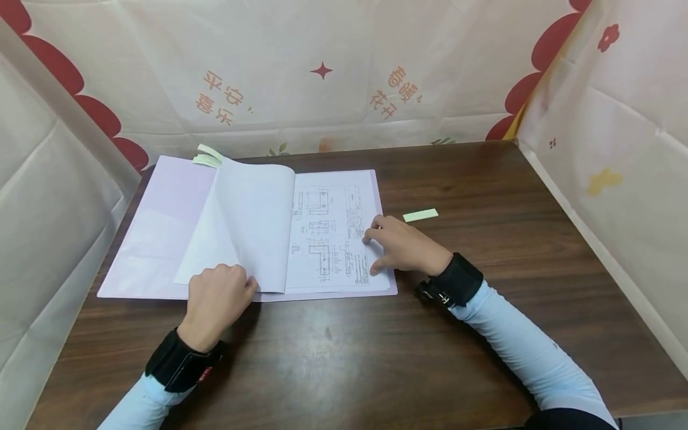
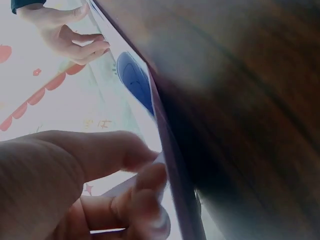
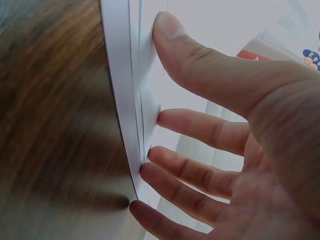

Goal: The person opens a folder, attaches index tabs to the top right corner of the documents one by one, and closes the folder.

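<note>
A lilac folder [image 1: 161, 239] lies spread on the table with bound white sheets in it. The right-hand sheet [image 1: 344, 227] shows technical drawings. A lifted white page [image 1: 252, 221] curves over to the left, and my left hand [image 1: 219, 298] is at its lower edge. In the left wrist view the thumb and forefinger of the left hand [image 2: 125, 175] pinch the page's edge. My right hand [image 1: 405, 245] rests on the right margin of the drawing sheet; its fingers [image 3: 195, 170] are spread and touch the paper edge, holding nothing.
Pale green sticky tabs [image 1: 208, 156] stick out at the page's upper left corner. A single green strip [image 1: 420, 215] lies on the brown wooden table [image 1: 484, 197], right of the folder. Printed cloth [image 1: 322, 36] hangs behind and at both sides.
</note>
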### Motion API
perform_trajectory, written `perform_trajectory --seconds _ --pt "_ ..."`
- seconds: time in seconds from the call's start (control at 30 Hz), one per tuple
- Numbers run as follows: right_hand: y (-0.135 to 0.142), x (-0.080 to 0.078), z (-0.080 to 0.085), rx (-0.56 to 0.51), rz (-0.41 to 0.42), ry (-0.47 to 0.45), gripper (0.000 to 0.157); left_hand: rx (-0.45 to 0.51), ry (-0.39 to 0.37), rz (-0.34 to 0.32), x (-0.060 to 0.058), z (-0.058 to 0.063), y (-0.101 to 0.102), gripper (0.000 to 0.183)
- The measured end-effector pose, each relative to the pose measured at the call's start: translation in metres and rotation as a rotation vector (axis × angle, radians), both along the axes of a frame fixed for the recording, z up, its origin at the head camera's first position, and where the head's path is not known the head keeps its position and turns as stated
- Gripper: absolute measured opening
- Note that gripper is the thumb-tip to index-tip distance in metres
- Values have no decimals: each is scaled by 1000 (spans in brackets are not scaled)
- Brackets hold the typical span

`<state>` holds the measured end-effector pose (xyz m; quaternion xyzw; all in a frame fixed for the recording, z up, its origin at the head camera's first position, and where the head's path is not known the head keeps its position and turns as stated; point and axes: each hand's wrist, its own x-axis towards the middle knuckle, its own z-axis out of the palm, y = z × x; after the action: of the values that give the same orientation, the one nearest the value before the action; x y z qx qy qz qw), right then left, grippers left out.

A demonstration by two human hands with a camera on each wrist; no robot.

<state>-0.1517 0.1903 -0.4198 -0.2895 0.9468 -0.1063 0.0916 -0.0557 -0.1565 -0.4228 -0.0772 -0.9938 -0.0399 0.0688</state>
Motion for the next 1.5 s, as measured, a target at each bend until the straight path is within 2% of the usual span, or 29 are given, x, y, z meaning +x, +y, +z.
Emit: perform_trajectory --seconds 0.2,0.33,0.47,0.6,0.73,0.87,1.0,1.1,1.23,1.3,1.37,1.5 --pt "0 1 1 -2 -5 -1 64 -48 -91 42 0 5 -4 59" --pt "0 1 1 2 -7 -3 63 -64 -150 29 -2 11 -9 56" --pt "0 1 1 6 6 -5 63 -70 -118 -21 -10 19 -9 47" --pt "2 0 2 13 26 -3 64 -75 -29 -109 -23 33 6 42" --pt "5 -2 3 12 36 2 58 -80 -15 -236 -38 50 36 37" --pt "9 -4 5 -20 57 9 47 -113 -98 -393 -56 53 64 34" --pt "18 -14 6 -106 69 22 37 -170 -210 -496 -67 41 81 47" --pt "35 -29 7 -199 -12 56 26 -190 -263 -498 -68 31 87 50" --pt "67 -49 5 -247 -248 93 19 -203 -290 -484 -67 25 87 52" --pt "81 -53 2 -223 -362 92 25 -206 -285 -487 -68 23 88 54" --pt "89 -54 0 -205 -436 89 32 -206 -276 -490 -69 21 89 56" --pt "93 -56 -7 -155 -507 42 46 -193 -265 -493 -70 17 91 58"
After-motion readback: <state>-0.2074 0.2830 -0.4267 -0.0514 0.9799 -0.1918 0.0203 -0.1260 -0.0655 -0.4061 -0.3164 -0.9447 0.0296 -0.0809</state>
